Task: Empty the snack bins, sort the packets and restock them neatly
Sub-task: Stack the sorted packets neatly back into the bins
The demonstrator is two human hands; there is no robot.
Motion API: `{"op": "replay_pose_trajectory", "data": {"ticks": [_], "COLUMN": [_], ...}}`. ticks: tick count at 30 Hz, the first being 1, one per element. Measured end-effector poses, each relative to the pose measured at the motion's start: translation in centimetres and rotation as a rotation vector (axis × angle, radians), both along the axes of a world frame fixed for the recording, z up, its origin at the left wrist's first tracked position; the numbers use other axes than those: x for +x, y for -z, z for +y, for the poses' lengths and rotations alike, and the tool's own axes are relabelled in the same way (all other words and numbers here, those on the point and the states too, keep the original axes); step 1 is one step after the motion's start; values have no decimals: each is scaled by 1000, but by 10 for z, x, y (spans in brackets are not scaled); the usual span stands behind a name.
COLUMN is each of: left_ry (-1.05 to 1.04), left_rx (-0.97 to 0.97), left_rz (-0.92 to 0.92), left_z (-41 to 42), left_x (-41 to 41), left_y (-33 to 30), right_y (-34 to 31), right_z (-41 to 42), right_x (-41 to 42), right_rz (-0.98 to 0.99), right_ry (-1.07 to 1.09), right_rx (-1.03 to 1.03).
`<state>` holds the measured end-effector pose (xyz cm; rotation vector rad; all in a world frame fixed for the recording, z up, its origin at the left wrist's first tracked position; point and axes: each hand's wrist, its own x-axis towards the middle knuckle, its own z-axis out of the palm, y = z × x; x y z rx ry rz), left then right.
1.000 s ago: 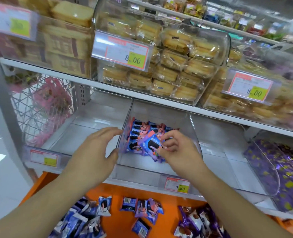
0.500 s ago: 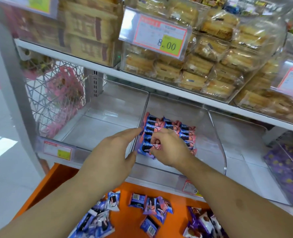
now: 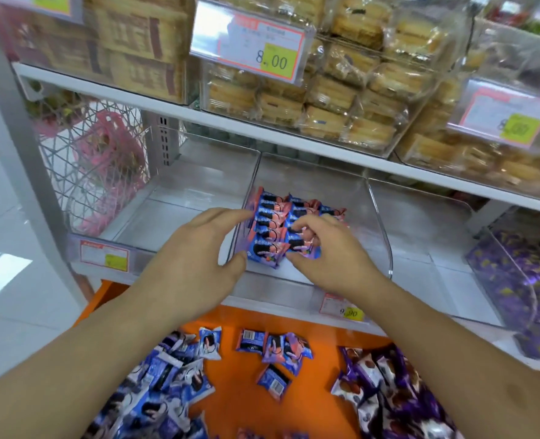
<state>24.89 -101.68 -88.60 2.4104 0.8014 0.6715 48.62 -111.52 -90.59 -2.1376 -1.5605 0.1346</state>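
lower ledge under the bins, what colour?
Orange ledge, with loose packets scattered on it; head view.

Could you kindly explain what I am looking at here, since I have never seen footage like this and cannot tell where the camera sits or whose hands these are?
There is no machine: a person wears a wide-angle camera on the head, looking forward and down, so you see their own two bare arms. They stand at a shop shelf of clear plastic bins. In the middle bin, blue and pink snack packets are lined up in rows. The left hand rests open against the left side of the rows, steadying them, while the right hand pinches a packet at the front. Below, on the orange ledge, more loose packets lie waiting. Wrapped cakes fill the shelf above.
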Motion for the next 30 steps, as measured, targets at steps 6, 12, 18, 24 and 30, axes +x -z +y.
{"op": "replay_pose_trajectory", "data": {"ticks": [6,12,18,24,30], "left_ry": [237,398,273,209,204], "left_rx": [-128,-198,-308,-303,-218], "left_rz": [111,517,658,569,586], "left_z": [-42,-74,-53,-21,-16], "left_x": [-7,6,33,79,87], "left_y": [-5,106,230,333,365], "right_y": [-16,100,206,282,330], "right_z": [-101,-141,-128,-90,-96], "right_x": [-42,-22,20,31,31], "right_rz": [147,193,204,353,362], "right_ry": [-164,-122,109,139,151], "right_rx": [-14,-483,-662,-405,-422]}}
